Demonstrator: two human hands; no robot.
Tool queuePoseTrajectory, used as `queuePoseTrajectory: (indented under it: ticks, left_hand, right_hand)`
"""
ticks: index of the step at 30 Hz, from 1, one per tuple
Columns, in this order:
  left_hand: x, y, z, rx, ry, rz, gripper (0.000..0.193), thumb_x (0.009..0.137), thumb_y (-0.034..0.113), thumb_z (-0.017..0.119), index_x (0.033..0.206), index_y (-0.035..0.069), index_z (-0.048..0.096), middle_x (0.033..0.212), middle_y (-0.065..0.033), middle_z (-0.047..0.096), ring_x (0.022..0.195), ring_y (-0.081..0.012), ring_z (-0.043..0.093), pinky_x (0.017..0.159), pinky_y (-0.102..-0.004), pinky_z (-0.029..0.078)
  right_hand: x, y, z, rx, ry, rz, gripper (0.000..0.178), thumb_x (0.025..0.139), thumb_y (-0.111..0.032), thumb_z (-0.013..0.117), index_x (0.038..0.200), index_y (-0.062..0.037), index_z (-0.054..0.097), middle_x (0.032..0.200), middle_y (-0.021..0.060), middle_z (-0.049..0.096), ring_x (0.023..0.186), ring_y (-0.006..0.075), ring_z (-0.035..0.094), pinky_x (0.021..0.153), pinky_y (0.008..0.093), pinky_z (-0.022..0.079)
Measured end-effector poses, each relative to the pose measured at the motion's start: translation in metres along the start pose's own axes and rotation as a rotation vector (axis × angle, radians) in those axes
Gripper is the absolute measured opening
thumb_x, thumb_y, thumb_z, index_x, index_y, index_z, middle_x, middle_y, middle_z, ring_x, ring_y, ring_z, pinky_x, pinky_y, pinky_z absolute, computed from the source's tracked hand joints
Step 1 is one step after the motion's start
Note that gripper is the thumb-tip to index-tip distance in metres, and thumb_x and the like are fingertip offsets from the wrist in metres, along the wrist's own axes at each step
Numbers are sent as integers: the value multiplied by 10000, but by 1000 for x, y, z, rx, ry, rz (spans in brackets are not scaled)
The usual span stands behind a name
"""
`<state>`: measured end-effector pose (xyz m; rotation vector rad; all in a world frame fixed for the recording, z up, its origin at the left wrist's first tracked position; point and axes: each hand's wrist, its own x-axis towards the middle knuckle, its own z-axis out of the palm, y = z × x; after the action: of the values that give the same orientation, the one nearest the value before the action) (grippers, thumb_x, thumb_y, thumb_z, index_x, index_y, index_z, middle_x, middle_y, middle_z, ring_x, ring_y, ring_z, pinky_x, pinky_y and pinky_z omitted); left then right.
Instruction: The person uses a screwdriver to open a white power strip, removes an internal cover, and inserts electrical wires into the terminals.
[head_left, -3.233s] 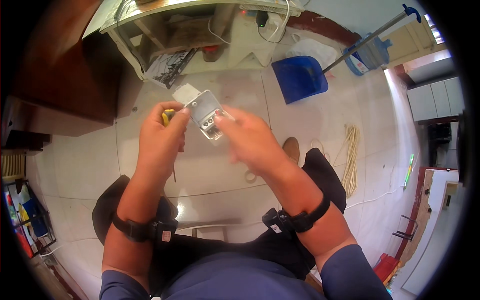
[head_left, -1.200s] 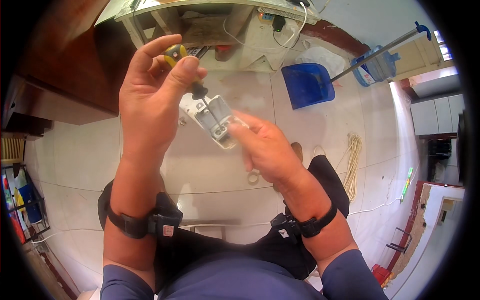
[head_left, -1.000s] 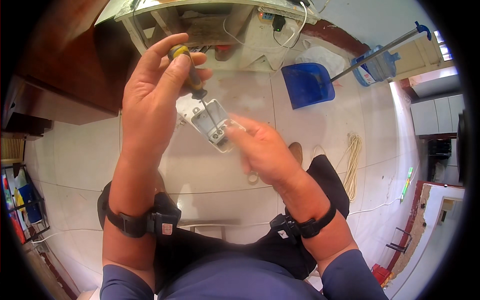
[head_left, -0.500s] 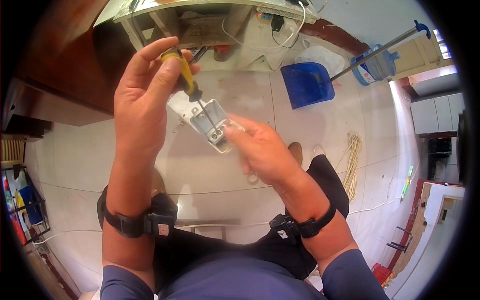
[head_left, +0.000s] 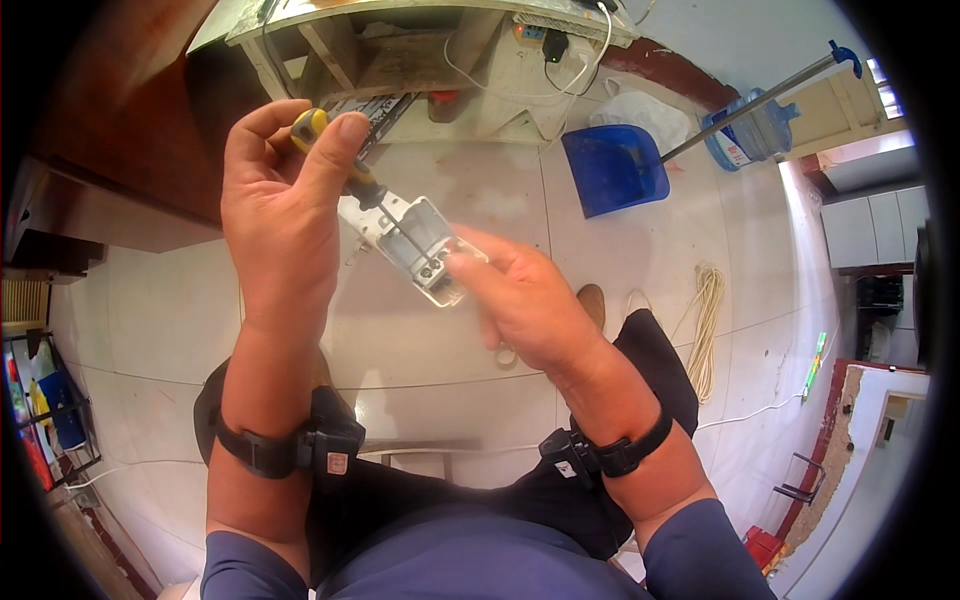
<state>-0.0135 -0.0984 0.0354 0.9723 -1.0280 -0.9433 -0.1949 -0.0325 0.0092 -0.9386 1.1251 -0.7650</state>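
My left hand is closed around the yellow-and-black handle of a screwdriver, thumb along its side. The thin shaft slants down to the right, its tip at the screw terminals inside an open white plastic housing. That housing is tilted and looks like a socket or switch casing; two round screw heads show near its lower end. My right hand grips the housing's lower right edge, thumb on top beside the terminals. The fingers underneath are partly hidden and slightly blurred.
Beyond my hands stands a worn wooden table with a power strip and white cables. To the far right are a blue dustpan and a large water bottle. Coiled cream cord lies on the tiled floor.
My left hand has shifted slightly left and nearer, turning its grip on the screwdriver handle, so the screwdriver leans more to the left. The right hand and housing have hardly moved.
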Motion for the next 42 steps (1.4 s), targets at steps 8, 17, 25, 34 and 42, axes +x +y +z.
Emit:
queuePoseTrajectory:
  ticks: [8, 17, 25, 34, 42]
  left_hand:
    - [-9, 9, 10, 75, 33, 111, 367, 830, 111, 805, 1075, 34, 543, 818, -5, 584, 673, -51, 559, 588, -197, 483]
    - [-5, 6, 6, 46, 29, 115, 360, 843, 124, 797, 1069, 39, 530, 812, -11, 601, 665, -54, 566, 592, -202, 494]
    - [-4, 5, 5, 46, 22, 109, 359, 844, 124, 796, 1072, 41, 532, 808, -9, 599, 660, -51, 566, 589, -200, 493]
    - [-6, 5, 6, 57, 27, 106, 369, 837, 127, 803, 1074, 39, 534, 806, -4, 590, 669, -50, 568, 583, -192, 484]
    - [-3, 4, -2, -75, -207, 2, 313, 973, 174, 634, 1251, 43, 576, 1002, -60, 659, 911, -116, 644, 797, -235, 525]
  right_hand:
    - [-1, -2, 1, -25, 28, -3, 597, 998, -287, 554, 1427, 95, 392, 773, 17, 602, 477, 65, 494, 451, 230, 421]
    - [-1, -3, 2, -25, 42, -14, 598, 997, -278, 552, 1427, 103, 385, 802, 34, 618, 479, 66, 498, 452, 231, 420]
    - [0, -1, 1, -34, 28, -19, 600, 995, -277, 558, 1424, 106, 388, 808, 36, 619, 481, 65, 495, 453, 229, 420]
    - [-1, -3, 1, -42, 37, -21, 593, 996, -266, 555, 1425, 106, 385, 792, 28, 610, 476, 68, 495, 453, 229, 422]
    - [-1, -2, 1, -23, 25, -15, 573, 995, -257, 550, 1418, 100, 404, 788, 24, 608, 475, 69, 500, 452, 230, 424]
